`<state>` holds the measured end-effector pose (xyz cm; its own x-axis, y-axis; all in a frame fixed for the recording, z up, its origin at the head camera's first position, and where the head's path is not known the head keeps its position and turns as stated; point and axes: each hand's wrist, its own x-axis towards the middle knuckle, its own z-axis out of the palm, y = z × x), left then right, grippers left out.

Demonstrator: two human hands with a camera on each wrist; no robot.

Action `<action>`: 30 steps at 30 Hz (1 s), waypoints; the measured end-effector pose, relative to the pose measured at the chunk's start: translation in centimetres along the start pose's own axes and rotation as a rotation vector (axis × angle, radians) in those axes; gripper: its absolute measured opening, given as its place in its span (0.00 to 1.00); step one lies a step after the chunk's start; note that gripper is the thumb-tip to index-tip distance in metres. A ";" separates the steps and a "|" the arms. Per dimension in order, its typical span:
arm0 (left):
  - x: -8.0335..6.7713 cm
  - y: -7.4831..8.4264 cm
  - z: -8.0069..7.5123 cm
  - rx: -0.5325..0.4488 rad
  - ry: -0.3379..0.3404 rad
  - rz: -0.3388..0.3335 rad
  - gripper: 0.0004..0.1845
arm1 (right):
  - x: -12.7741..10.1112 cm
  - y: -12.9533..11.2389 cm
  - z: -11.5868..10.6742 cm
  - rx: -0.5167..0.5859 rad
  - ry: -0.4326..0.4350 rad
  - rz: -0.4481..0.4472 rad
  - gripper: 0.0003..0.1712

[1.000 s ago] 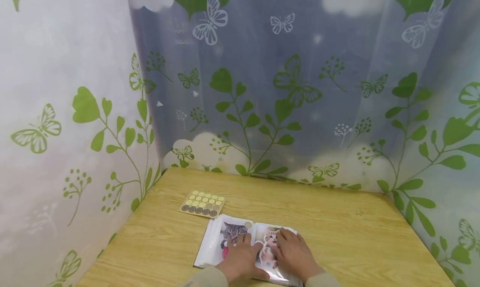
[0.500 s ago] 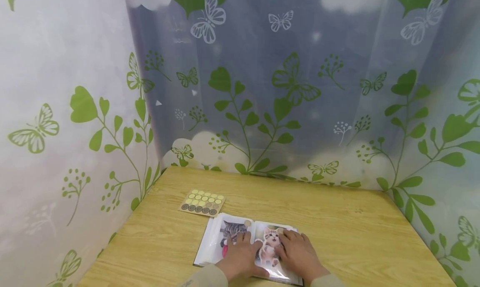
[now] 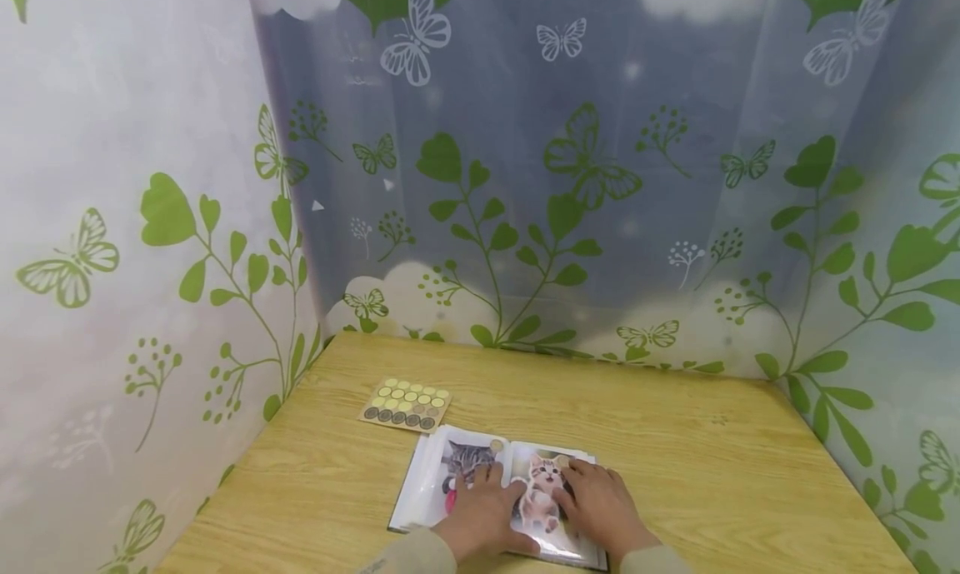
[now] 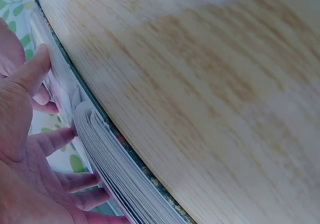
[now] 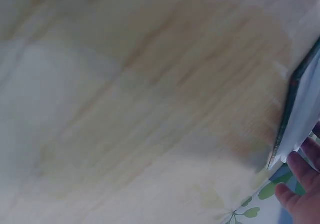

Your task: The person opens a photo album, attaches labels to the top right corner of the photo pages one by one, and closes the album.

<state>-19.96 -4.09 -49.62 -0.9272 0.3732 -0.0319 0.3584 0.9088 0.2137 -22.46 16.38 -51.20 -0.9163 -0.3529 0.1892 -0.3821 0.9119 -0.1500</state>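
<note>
A photo album (image 3: 411, 503) with clear page sleeves lies spread on the wooden table, a cat picture on each side. My left hand (image 3: 480, 511) rests across the left page near the fold, fingers spread over the lower part of the grey tabby photo (image 3: 468, 456). On the other page, my right hand (image 3: 602, 507) touches the right side of the kitten photo (image 3: 538, 495), fingers loosely bent. A pale round sticker (image 3: 496, 446) shows at the tabby photo's upper right corner. The left wrist view shows the thick stack of page edges (image 4: 117, 166) below my fingers.
A brown card of round stickers (image 3: 405, 406), yellow rows above a dark row, lies just behind the album's left corner. Curtains (image 3: 517, 224) printed with leaves and butterflies stand around the table (image 3: 697, 466) at the back and both sides.
My right hand has slid slightly to the right, showing more of the kitten's face. The left hand and the album stay about where they were.
</note>
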 end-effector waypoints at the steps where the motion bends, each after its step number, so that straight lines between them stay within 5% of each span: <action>1: 0.0 0.0 0.0 0.003 0.002 0.000 0.49 | 0.0 0.0 0.0 0.000 0.007 0.002 0.23; 30: -0.1 -0.1 -0.1 0.008 0.009 0.003 0.49 | 0.1 -0.2 0.2 0.090 0.020 0.054 0.21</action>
<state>-19.90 -4.19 -49.54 -0.9268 0.3748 -0.0229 0.3624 0.9089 0.2064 -22.51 16.17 -51.35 -0.9336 -0.2988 0.1979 -0.3425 0.9065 -0.2468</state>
